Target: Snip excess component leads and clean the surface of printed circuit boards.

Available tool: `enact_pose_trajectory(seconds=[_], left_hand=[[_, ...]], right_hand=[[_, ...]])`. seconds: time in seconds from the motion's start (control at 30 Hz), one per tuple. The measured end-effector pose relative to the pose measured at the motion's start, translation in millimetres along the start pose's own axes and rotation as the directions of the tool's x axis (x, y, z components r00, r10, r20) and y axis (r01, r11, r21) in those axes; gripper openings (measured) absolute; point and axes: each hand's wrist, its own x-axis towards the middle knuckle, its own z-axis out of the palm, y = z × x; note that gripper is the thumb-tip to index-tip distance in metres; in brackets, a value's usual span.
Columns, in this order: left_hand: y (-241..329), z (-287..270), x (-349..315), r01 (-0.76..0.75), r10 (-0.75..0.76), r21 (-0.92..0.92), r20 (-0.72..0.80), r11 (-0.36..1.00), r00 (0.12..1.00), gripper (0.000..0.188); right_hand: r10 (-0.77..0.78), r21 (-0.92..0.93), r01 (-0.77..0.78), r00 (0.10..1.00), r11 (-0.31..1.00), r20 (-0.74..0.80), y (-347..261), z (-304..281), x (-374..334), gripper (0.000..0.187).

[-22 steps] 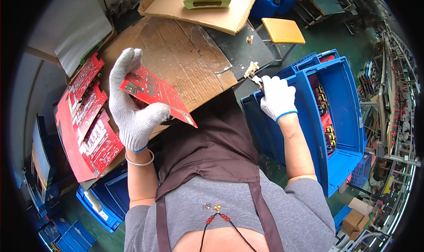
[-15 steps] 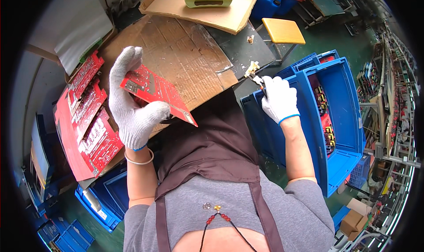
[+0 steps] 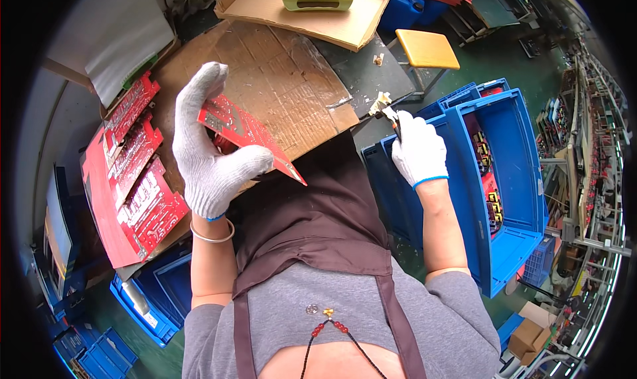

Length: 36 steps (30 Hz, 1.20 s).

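I see the thin red circuit board (image 3: 255,139), grasped in the white-gloved left hand (image 3: 201,163) above brown cardboard (image 3: 285,70), tipping more edge-on, showing less face; the white-gloved right hand (image 3: 420,152) clasps a slim dark-handled tool (image 3: 397,129)

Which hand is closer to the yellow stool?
Right. The right hand sits below the yellow stool in the picture, apart from it; the left hand is much farther left, holding a red circuit board.

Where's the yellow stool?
In the head view, the yellow stool is above and right of centre, just right of the cardboard tray and beyond the gloved right hand.
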Motion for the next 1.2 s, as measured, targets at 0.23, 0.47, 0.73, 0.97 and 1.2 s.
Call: enact_pose_trajectory(seconds=[0.23, 0.47, 0.73, 0.97, 1.2], left_hand=[[2.3, 3.7, -0.1, -0.021, 0.02, 0.043, 0.019, 0.999, 1.0, 0.113], [3.8, -1.4, 0.9, -0.016, 0.015, 0.051, 0.015, 0.999, 1.0, 0.109], [5.0, -1.5, 11.1, -0.06, 0.06, 0.149, -0.001, 0.987, 0.998, 0.091], [3.0, -2.2, 11.7, -0.047, 0.053, 0.225, -0.024, 0.973, 0.998, 0.089], [4.0, -2.8, 9.7, -0.023, 0.034, 0.235, -0.042, 0.972, 0.999, 0.088]], right_hand=[[0.043, -0.057, -0.032, 0.979, 0.998, 0.2, 16.0, 7.1, 39.5, 0.021], [0.051, -0.034, -0.043, 0.958, 0.998, 0.282, 21.8, 4.7, 48.5, 0.026], [-0.089, 0.433, 0.123, 0.991, 0.893, -0.099, -0.3, -47.3, 19.5, 0.048], [-0.429, 0.429, 0.456, 0.888, 0.78, -0.163, -53.3, -121.1, -16.1, 0.07], [-0.443, 0.372, 0.46, 0.886, 0.806, -0.134, -58.4, -121.3, -15.8, 0.072]])
